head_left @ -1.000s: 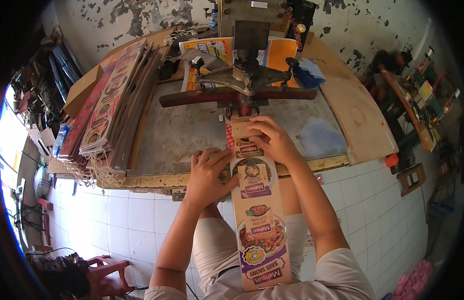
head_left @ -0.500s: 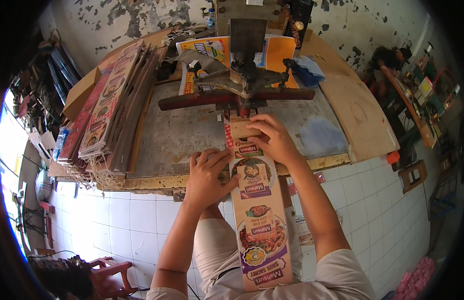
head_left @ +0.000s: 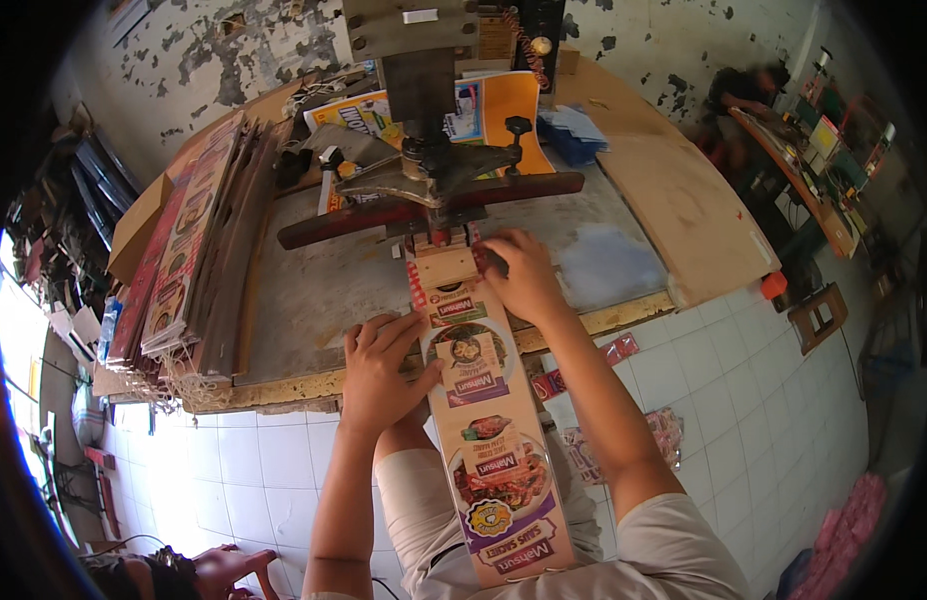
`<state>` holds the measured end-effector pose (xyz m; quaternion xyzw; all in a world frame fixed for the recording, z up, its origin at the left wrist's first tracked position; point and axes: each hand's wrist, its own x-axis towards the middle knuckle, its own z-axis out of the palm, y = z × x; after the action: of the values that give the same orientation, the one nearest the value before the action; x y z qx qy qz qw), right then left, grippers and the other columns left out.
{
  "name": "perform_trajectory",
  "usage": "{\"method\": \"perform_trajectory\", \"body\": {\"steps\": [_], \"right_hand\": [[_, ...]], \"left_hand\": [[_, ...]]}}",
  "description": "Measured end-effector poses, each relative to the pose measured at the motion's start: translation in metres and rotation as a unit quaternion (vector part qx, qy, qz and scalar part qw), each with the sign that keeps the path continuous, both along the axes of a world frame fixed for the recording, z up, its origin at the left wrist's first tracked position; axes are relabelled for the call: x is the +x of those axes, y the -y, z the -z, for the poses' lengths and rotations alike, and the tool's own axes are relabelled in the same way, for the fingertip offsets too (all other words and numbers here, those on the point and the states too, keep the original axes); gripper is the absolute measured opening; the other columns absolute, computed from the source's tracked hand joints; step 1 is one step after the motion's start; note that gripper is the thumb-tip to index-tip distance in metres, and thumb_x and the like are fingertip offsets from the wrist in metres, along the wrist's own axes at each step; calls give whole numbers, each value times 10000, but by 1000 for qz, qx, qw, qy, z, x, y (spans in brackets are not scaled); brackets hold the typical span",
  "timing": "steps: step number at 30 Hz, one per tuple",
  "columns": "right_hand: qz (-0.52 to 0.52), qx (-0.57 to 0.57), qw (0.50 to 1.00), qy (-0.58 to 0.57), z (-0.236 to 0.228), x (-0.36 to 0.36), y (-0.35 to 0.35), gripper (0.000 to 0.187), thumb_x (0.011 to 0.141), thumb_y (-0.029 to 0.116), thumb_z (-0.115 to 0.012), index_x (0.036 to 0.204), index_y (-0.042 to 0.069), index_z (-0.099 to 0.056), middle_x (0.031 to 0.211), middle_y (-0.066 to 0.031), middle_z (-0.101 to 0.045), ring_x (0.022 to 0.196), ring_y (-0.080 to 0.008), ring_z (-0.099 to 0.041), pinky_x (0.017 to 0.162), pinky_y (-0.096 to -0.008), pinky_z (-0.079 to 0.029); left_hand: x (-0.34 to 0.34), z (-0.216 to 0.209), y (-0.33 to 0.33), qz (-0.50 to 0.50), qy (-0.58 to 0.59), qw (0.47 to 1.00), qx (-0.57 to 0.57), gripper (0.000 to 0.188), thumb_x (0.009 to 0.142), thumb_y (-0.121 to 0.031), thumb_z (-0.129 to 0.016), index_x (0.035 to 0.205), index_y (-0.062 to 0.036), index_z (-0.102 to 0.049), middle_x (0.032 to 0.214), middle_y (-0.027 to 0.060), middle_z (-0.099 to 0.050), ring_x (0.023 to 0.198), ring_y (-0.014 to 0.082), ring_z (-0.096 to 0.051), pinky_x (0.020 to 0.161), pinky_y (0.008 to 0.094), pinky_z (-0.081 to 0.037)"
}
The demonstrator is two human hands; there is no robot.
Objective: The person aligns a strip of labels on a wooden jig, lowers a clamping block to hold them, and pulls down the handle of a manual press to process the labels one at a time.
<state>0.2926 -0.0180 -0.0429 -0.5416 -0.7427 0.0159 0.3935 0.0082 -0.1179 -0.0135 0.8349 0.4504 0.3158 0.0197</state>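
A long printed cardboard panel (head_left: 488,440), with food pictures and a red checked edge, stretches from my lap onto the metal worktable (head_left: 333,300). On its far end sits a small wooden block (head_left: 446,267), under the middle of a press head (head_left: 438,190) with a dark red crossbar. My left hand (head_left: 383,365) rests along the panel's left edge, fingers extended and spread, thumb at the printed face. At the block's right end, my right hand (head_left: 521,275) has bent fingers against the panel's right edge, thumb lower on the same edge. Its fingertips are partly hidden.
A stack of similar printed panels (head_left: 193,230) with strings stands on the table's left. Printed sheets (head_left: 508,110) lie behind the press, and a brown board (head_left: 683,210) covers the right side. Small packets (head_left: 623,445) lie on the tiled floor. Another person (head_left: 748,95) sits far right.
My right fingers have moved off the top of the wooden block to its right side. The left hand keeps its place on the panel. The whole view has shifted.
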Motion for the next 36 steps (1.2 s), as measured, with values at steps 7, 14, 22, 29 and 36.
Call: {"method": "perform_trajectory", "body": {"steps": [7,14,22,29,36], "right_hand": [[13,2,997,71,2,-5,3,330,978,155,-730,1299,104,-784,1360,-104,-670,1320,-346,-593,1135,-513,-474],[14,9,996,83,3,-10,3,301,1009,155,-706,1291,72,-771,1359,-125,-674,1335,-346,-607,1136,-518,-482],[5,20,997,70,4,-10,2,295,994,140,-698,1266,56,-779,1345,-134,-686,1308,-359,-630,1125,-521,-496],[-15,43,997,57,-1,-11,3,300,981,129,-698,1264,61,-774,1321,-142,-697,1272,-363,-648,1110,-514,-506],[-125,72,988,-57,-29,-15,22,275,1052,120,-748,1308,19,-728,1371,-167,-688,1109,-373,-736,970,-471,-612]], "left_hand": [[1,-1,1,7,2,1000,-1,579,855,-307,-901,1376,-83,-785,1444,59,-753,1349,322,-626,1192,526,-414],[-1,-1,1,8,5,1000,-5,588,854,-308,-903,1379,-72,-782,1449,64,-752,1353,322,-622,1191,518,-411],[-2,2,0,10,9,1000,6,594,851,-324,-901,1376,-72,-783,1444,66,-753,1341,317,-627,1162,503,-418],[-4,0,1,5,10,1000,-2,571,876,-349,-882,1371,-82,-785,1454,54,-752,1342,313,-632,1171,506,-417],[-5,5,1,4,17,1000,1,562,896,-395,-862,1372,-106,-787,1482,28,-745,1360,311,-634,1186,535,-422]]}}
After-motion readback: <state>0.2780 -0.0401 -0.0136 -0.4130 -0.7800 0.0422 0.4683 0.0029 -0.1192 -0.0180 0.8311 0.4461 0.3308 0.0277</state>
